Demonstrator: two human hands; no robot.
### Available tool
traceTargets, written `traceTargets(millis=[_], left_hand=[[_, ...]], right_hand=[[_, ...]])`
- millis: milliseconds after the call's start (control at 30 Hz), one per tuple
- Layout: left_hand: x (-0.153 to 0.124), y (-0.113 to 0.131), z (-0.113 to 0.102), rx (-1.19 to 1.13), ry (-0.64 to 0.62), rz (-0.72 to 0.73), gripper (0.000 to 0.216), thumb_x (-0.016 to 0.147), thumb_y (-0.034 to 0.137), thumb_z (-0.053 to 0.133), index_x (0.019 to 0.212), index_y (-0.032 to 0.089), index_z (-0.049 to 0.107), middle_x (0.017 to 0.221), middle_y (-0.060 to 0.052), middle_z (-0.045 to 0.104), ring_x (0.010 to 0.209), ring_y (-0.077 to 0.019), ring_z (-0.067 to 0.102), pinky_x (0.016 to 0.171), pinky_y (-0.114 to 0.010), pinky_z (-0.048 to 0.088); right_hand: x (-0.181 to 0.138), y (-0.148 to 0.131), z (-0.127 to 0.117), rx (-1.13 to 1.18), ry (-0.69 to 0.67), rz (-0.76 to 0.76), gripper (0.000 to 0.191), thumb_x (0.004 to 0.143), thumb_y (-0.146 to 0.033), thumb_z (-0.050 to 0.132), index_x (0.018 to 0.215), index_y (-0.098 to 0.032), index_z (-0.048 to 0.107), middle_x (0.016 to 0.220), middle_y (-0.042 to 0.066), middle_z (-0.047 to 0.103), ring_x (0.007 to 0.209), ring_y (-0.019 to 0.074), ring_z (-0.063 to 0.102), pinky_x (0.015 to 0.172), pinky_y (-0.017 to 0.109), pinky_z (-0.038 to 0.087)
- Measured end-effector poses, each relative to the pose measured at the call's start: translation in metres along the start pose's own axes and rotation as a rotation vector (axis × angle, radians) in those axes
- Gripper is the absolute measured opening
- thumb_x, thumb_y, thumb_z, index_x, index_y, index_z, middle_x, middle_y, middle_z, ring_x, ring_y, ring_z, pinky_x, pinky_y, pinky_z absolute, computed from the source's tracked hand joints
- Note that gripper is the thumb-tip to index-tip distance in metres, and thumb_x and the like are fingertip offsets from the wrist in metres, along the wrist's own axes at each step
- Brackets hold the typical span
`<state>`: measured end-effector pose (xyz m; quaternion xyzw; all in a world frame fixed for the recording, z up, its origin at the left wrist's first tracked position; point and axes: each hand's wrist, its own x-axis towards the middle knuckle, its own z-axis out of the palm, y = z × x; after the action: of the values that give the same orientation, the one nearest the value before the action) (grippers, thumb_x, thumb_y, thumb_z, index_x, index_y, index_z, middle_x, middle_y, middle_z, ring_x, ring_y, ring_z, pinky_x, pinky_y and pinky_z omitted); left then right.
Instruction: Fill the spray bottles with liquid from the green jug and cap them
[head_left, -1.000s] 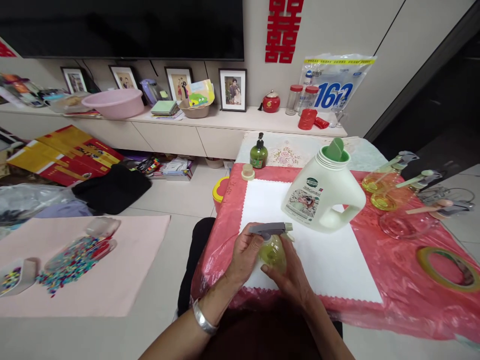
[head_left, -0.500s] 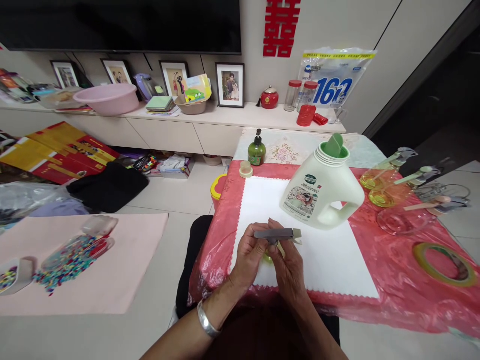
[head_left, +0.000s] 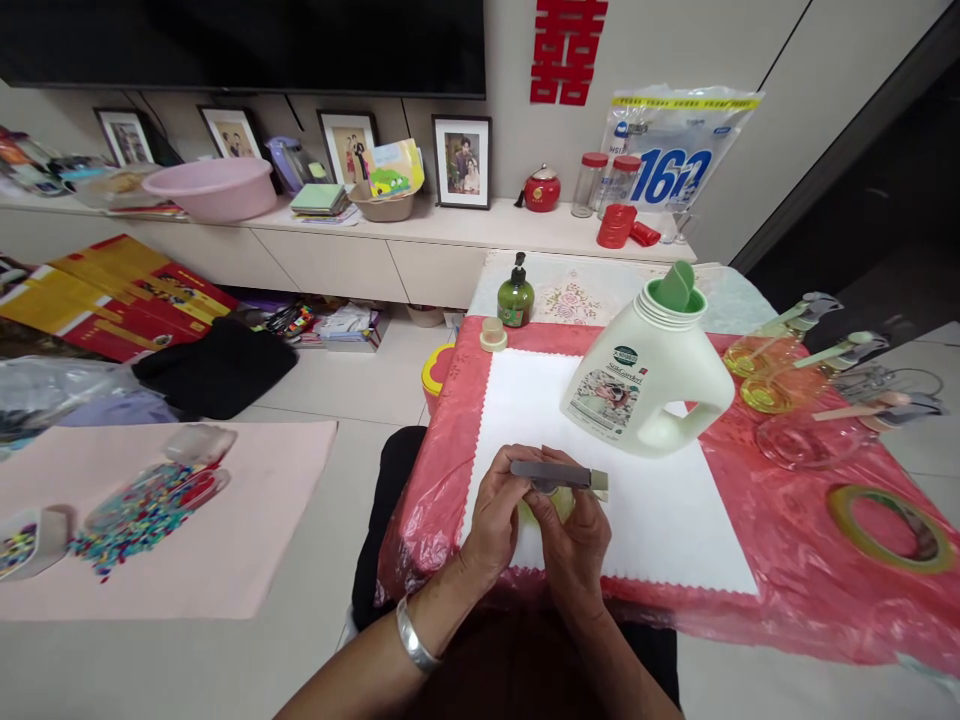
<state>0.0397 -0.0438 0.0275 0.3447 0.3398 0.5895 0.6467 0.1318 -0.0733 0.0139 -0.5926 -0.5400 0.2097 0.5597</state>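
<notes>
Both hands are at a spray bottle (head_left: 529, 535) over the white sheet (head_left: 660, 530) near the table's front edge. Its grey spray head (head_left: 551, 474), with a pale green nozzle pointing right, lies across the top of my hands. My left hand (head_left: 493, 515) is closed around the neck and the left side of the head. My right hand (head_left: 576, 545) has its thumb and fingers closed below the head on the right. Pale yellow-green shows between the hands; most of the bottle is hidden. Beyond them stands a large cream jug (head_left: 637, 385) with a green scoop-like cap (head_left: 679, 287) in its mouth.
To the right lie several spray bottles (head_left: 769, 392) and a tape roll (head_left: 840, 510) on red plastic (head_left: 795, 560). A green pump bottle (head_left: 515, 298) and a small cream cap (head_left: 493, 334) stand at the back left. Beads (head_left: 142, 530) lie on a pink surface at left.
My right hand has shifted slightly around the neck below the spray head, and more of the pale yellow-green shows between the hands. The view has tilted a little.
</notes>
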Motion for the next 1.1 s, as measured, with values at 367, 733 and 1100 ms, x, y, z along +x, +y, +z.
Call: traceTargets(millis=[367,733,1100], left_hand=[[-0.004,-0.011,0.003,0.066,0.014,0.019,0.039,0.070,0.027,0.086,0.097,0.021,0.059,0.098,-0.002,0.069,0.090,-0.0179,0.066,0.084,-0.031,0.053],[-0.006,-0.019,-0.009,0.290,-0.039,0.200,0.028,0.086,0.043,0.074,0.105,0.023,0.067,0.104,-0.003,0.055,0.100,-0.0194,0.056,0.092,-0.032,0.047],[-0.011,-0.015,-0.003,0.387,-0.087,0.220,0.021,0.099,0.038,0.059,0.116,0.027,0.062,0.111,-0.004,0.056,0.108,-0.0199,0.056,0.100,-0.035,0.044]], right_hand=[[-0.008,0.011,0.010,-0.201,0.084,-0.180,0.037,0.099,-0.026,0.048,0.133,-0.022,0.059,0.122,0.010,0.069,0.108,0.0228,0.068,0.092,0.042,0.057],[-0.011,0.021,-0.007,0.066,-0.146,-0.017,0.041,0.104,-0.032,0.042,0.138,-0.020,0.062,0.140,0.010,0.060,0.133,0.0221,0.055,0.111,0.041,0.049],[-0.006,0.016,-0.013,0.206,-0.123,0.132,0.042,0.102,-0.043,0.049,0.132,-0.019,0.067,0.123,0.011,0.069,0.126,0.0237,0.060,0.106,0.040,0.051]])
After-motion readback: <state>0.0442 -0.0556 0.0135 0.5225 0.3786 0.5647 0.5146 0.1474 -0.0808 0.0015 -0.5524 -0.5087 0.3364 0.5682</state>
